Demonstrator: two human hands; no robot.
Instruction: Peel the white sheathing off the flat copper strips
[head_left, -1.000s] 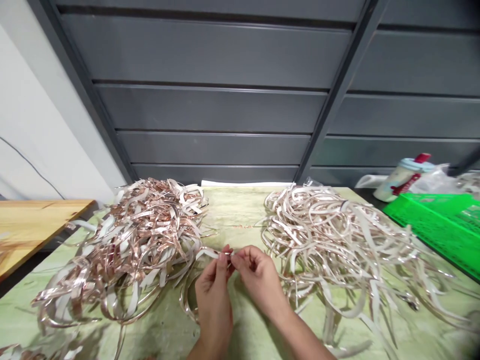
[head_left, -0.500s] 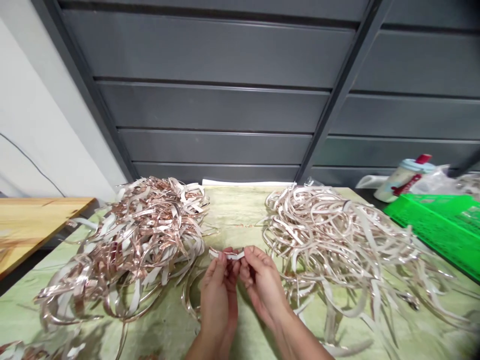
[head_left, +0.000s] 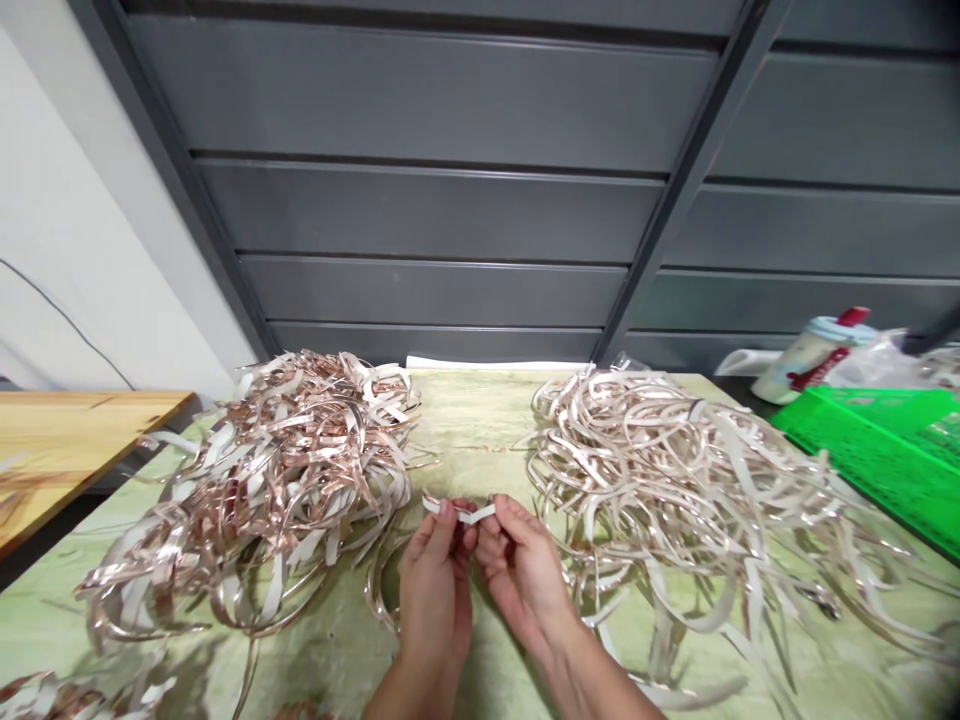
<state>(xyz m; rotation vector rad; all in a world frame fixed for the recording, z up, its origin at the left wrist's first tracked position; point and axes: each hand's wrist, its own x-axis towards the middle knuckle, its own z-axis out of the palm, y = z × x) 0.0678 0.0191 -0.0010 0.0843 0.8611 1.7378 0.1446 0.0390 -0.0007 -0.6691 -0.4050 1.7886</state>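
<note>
A short strip [head_left: 480, 514], white on the side facing me, stretches between my two hands above the table. My left hand [head_left: 436, 562] pinches it between thumb and fingers, and a curled end pokes out past the thumb. On the other end my right hand [head_left: 521, 560] has a thumb-and-finger pinch. Between the hands the strip bends into a shallow V. To the left lies a tangled heap of copper-coloured and white strips [head_left: 300, 450]. A second heap, of long pale looped strips [head_left: 645, 460], spreads out on the right.
The green table [head_left: 465, 410] backs onto a grey panelled wall [head_left: 435, 210]. At right stand a green plastic basket [head_left: 862, 450] and a cup with a blue lid [head_left: 814, 355], near a clear plastic bag [head_left: 877, 362]. A wooden tabletop [head_left: 75, 430] is at far left.
The strip between my hands has gone from a nearly straight, slightly bowed shape to a sharper V. Both hands stay almost in place, still gripping it.
</note>
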